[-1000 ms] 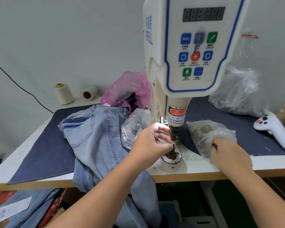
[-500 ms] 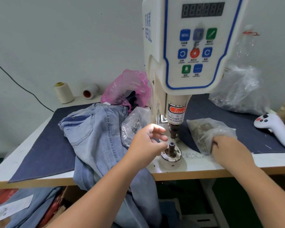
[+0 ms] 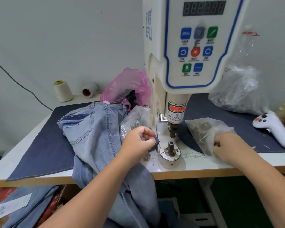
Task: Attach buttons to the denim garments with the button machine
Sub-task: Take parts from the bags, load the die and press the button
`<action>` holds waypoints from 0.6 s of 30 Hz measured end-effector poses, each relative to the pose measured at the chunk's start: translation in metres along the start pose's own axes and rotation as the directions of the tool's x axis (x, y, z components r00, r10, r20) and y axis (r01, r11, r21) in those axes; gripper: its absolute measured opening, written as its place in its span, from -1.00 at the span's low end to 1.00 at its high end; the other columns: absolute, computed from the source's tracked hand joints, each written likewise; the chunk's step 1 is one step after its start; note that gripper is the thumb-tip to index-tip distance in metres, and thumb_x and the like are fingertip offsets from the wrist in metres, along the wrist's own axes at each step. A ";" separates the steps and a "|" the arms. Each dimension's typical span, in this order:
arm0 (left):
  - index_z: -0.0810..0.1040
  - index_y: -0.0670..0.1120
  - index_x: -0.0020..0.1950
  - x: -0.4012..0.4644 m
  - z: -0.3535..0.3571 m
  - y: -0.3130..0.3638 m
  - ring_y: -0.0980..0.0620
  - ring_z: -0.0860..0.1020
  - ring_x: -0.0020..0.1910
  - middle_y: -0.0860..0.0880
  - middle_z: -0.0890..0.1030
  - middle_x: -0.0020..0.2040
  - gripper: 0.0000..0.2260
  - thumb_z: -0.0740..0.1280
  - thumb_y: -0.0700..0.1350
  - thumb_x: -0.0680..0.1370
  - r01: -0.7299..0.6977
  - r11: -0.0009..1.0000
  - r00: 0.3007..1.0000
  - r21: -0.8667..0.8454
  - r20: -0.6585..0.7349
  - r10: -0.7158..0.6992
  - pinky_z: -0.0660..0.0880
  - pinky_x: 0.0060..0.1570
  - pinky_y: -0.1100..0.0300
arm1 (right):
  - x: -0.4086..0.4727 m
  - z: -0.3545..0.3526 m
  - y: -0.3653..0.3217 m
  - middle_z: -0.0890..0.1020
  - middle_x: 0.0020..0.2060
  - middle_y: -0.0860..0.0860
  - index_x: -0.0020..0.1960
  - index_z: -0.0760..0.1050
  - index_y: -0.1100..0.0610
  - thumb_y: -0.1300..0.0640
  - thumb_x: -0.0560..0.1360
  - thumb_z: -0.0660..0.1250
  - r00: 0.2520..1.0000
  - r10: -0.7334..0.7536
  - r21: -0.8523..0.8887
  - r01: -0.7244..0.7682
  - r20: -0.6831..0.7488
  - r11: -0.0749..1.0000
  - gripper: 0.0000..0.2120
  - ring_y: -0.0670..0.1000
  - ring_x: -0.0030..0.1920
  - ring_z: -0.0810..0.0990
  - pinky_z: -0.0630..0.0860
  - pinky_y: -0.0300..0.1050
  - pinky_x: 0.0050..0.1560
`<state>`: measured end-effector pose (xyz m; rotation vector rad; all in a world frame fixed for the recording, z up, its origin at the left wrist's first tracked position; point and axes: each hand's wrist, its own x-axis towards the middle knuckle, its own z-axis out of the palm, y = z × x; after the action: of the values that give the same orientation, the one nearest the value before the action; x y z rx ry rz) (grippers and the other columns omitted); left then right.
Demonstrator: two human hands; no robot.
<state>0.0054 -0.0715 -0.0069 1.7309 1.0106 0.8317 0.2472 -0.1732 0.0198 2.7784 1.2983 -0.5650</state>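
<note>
button machine (image 3: pixel 184 63) at upper centre, pale jeans (image 3: pixel 95 134) draped left of its lower die (image 3: pixel 170 146).
left hand (image 3: pixel 139 143) pinches a small dark denim scrap just left of the die; right hand (image 3: pixel 227 147) curls on a clear bag (image 3: pixel 206 130) (contents unclear).

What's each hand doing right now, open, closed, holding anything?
Left hand: closed, pinching a small dark scrap of denim beside the machine's post.
Right hand: closed, gripping the clear plastic bag.
</note>
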 end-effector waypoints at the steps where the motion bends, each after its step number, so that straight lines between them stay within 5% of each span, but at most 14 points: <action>1: 0.59 -0.05 -0.07 0.000 0.000 0.000 0.11 0.53 -0.38 0.03 0.60 -0.25 -0.87 0.37 -0.28 0.51 0.003 1.000 1.000 -0.001 0.000 -0.003 0.52 -0.38 0.24 | 0.000 -0.001 -0.003 0.50 -0.22 -0.05 -0.05 0.53 0.05 0.13 0.63 0.18 0.999 0.041 -0.004 -0.041 0.034 0.999 -0.84 -0.02 -0.17 0.47 0.40 -0.20 -0.18; 4: 0.59 -0.05 -0.08 0.000 0.000 0.000 0.10 0.52 -0.38 -0.01 0.59 -0.23 -0.86 0.36 -0.29 0.52 0.008 1.000 1.000 -0.005 -0.002 -0.008 0.51 -0.39 0.25 | 0.000 0.002 -0.004 0.56 -0.13 -0.04 0.04 0.54 0.06 0.12 0.64 0.15 1.000 0.015 -0.028 -0.015 0.014 1.000 -0.81 0.01 -0.08 0.53 0.50 -0.09 0.04; 6: 0.59 -0.03 -0.09 0.000 -0.001 -0.001 0.11 0.52 -0.37 -0.01 0.60 -0.21 -0.85 0.36 -0.29 0.52 0.003 1.000 1.000 0.010 -0.004 -0.003 0.51 -0.37 0.25 | -0.005 0.007 0.000 0.57 -0.20 -0.03 -0.11 0.51 -0.02 0.10 0.64 0.13 0.996 -0.048 -0.014 0.047 -0.071 0.999 -0.77 0.04 -0.10 0.53 0.49 0.06 0.15; 11: 0.59 -0.01 -0.09 0.000 -0.003 -0.001 0.11 0.52 -0.39 0.01 0.59 -0.22 -0.83 0.34 -0.29 0.51 0.009 1.000 1.000 0.008 -0.006 -0.009 0.51 -0.39 0.25 | -0.006 0.020 0.018 0.58 -0.36 -0.02 -0.35 0.50 0.01 0.15 0.55 0.30 0.905 -0.169 0.115 0.230 -0.390 0.966 -0.71 0.01 -0.28 0.52 0.43 -0.07 -0.29; 18: 0.59 -0.04 -0.06 -0.006 -0.002 0.005 0.10 0.51 -0.39 0.01 0.59 -0.22 -0.85 0.33 -0.29 0.53 -0.005 1.000 1.000 0.001 0.004 0.005 0.51 -0.38 0.24 | -0.003 0.027 0.026 0.56 -0.39 -0.06 -0.35 0.50 -0.01 0.14 0.50 0.36 0.865 -0.174 0.195 0.294 -0.471 0.936 -0.75 -0.01 -0.31 0.51 0.43 -0.06 -0.35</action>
<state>0.0023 -0.0777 -0.0017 1.7362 1.0049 0.8306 0.2562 -0.1968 -0.0075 3.1124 1.7913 -0.0912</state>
